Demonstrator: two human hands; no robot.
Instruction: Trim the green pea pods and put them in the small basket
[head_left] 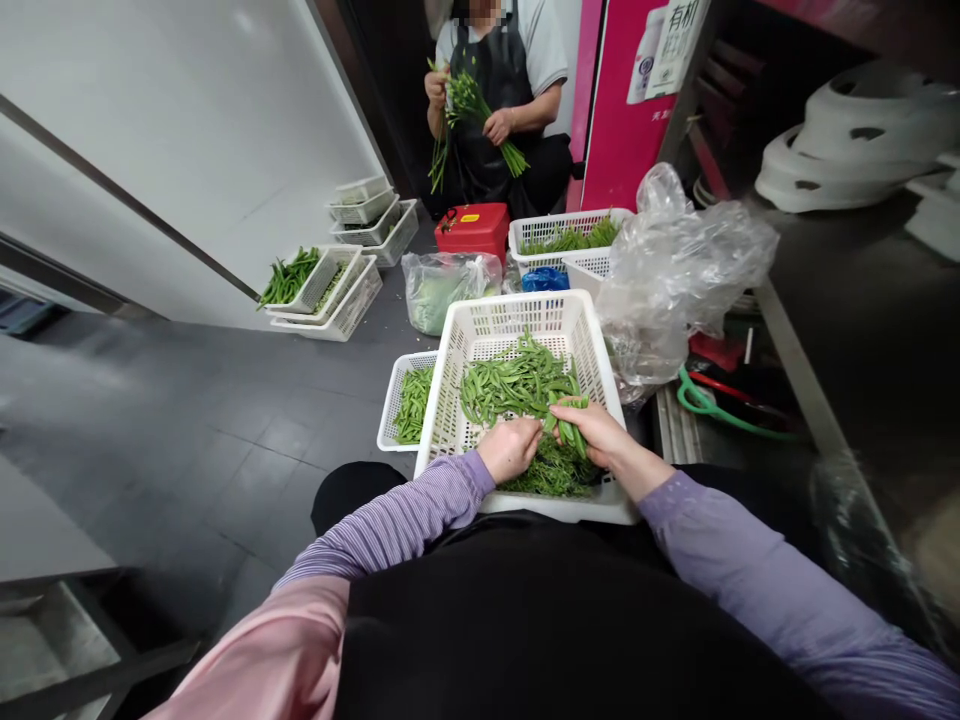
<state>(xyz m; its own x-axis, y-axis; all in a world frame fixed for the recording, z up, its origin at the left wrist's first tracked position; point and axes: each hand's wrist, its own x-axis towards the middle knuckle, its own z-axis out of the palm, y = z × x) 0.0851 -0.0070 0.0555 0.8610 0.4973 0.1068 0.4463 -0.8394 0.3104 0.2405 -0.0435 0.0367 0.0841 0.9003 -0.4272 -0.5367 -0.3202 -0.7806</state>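
Note:
A large white plastic basket point(442, 400) rests on my lap. Flat green pea pods point(517, 380) lie loose in its far half, and a heap of stringy green trimmings point(551, 470) fills the near right part. My right hand point(592, 430) is closed round several pea pods point(571, 438) above the trimmings. Close beside it on the left, my left hand point(511, 447) has its fingers pinched together at the pods; whatever is between the fingertips is too small to make out.
Left of my basket stands a smaller white basket point(386, 420) of pods. Stacked baskets point(352, 300), a bagged vegetable point(450, 290), a red box point(472, 232) and clear plastic bags point(675, 270) lie ahead. A co-worker point(502, 90) sits opposite, holding flowering stems. A metal shelf point(825, 400) borders the right.

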